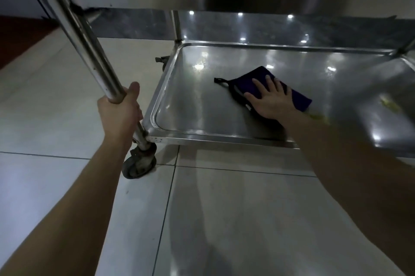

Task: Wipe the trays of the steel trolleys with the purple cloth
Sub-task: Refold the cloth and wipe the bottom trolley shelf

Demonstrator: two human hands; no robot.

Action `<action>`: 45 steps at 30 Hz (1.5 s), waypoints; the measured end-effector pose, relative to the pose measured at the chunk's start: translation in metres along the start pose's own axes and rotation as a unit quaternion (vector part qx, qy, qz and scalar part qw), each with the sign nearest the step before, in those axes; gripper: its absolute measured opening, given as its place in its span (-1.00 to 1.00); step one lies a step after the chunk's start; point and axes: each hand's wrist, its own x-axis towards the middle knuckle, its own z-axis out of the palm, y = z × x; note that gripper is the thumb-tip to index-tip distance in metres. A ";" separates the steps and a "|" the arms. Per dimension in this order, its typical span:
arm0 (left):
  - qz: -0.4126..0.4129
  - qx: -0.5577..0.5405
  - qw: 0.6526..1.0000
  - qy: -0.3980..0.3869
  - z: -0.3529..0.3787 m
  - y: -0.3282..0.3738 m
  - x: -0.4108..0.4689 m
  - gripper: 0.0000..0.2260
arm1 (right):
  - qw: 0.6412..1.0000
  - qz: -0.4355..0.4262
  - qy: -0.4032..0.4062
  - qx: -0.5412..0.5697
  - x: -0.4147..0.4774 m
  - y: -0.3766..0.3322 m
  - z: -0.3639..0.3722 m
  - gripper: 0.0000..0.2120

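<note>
My right hand (270, 99) presses flat on the cloth (251, 83) in the bottom tray (190, 107); my left hand (122, 110) grips the post (89, 46) at the tray's corner.

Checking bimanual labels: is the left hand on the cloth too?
No, the left hand grips the trolley's upright post, while only the right hand presses flat on the purple cloth on the lower tray.
</note>
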 end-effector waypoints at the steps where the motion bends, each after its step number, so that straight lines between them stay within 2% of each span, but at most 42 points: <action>1: 0.002 0.002 1.000 0.000 0.000 -0.001 0.000 -0.73 | 1.000 0.006 0.001 0.001 0.010 -0.008 -0.001 -0.08; 6: 0.008 0.006 1.000 0.021 0.004 -0.004 -0.003 -0.70 | 0.999 -0.038 -0.003 -0.006 0.047 -0.092 -0.002 0.01; 10: 0.012 0.014 0.999 0.027 0.007 -0.002 -0.006 -0.69 | 0.986 -0.166 -0.023 -0.022 0.028 -0.188 0.016 -0.02; 13: 0.010 0.017 1.000 0.020 0.006 0.002 -0.010 -0.66 | 0.968 -0.247 -0.030 -0.027 -0.012 -0.223 0.037 -0.08; 18: -0.006 0.001 1.000 0.019 0.007 0.006 -0.013 -0.69 | 0.956 -0.283 -0.066 -0.033 -0.058 -0.195 0.040 -0.31; 23: 0.007 0.024 0.998 0.054 0.011 0.002 -0.014 -0.66 | 0.967 -0.247 -0.053 -0.022 -0.085 -0.110 0.031 -0.38; 24: 0.017 0.042 0.995 0.088 0.014 0.000 -0.016 -0.65 | 0.972 -0.227 -0.048 -0.024 -0.088 -0.086 0.027 -0.38; 26: 0.067 0.066 0.973 0.209 0.017 0.000 -0.029 -0.58 | 0.981 -0.185 -0.044 -0.027 -0.094 -0.045 0.020 -0.34; 27: 0.111 0.085 0.954 0.263 0.020 -0.002 -0.038 -0.52 | 0.984 -0.171 -0.044 -0.027 -0.096 -0.031 0.017 -0.32; 28: 0.178 0.112 0.936 0.282 0.026 -0.005 -0.051 -0.49 | 0.985 -0.165 -0.044 -0.026 -0.098 -0.022 0.015 -0.29; 29: 0.255 0.139 0.921 0.258 0.035 -0.008 -0.066 -0.53 | 0.985 -0.167 -0.043 -0.025 -0.098 -0.019 0.014 -0.25; 30: 0.324 0.166 0.909 0.201 0.047 -0.011 -0.081 -0.61 | 0.984 -0.171 -0.041 -0.025 -0.098 -0.019 0.015 -0.20; 32: 0.408 0.227 0.882 0.069 0.072 -0.017 -0.101 -0.76 | 0.983 -0.176 -0.037 -0.026 -0.097 -0.023 0.017 -0.13; 34: 0.378 0.286 0.880 -0.030 0.094 -0.016 -0.102 -0.73 | 0.981 -0.187 -0.040 -0.029 -0.094 -0.022 0.018 -0.13; 36: 0.287 0.367 0.879 -0.104 0.107 -0.016 -0.087 -0.57 | 0.974 -0.221 -0.047 -0.034 -0.086 -0.016 0.013 -0.19; 39: 0.244 0.483 0.822 -0.176 0.115 -0.026 -0.065 -0.48 | 0.956 -0.286 -0.058 -0.043 -0.063 -0.009 0.002 -0.24; 42: 0.222 0.484 0.825 -0.189 0.120 -0.041 -0.059 -0.45 | 0.949 -0.307 -0.054 -0.057 -0.035 -0.008 -0.004 -0.24; 45: 0.245 0.515 0.801 -0.183 0.119 -0.049 -0.051 -0.49 | 0.953 -0.297 -0.043 -0.044 -0.003 -0.010 -0.012 -0.24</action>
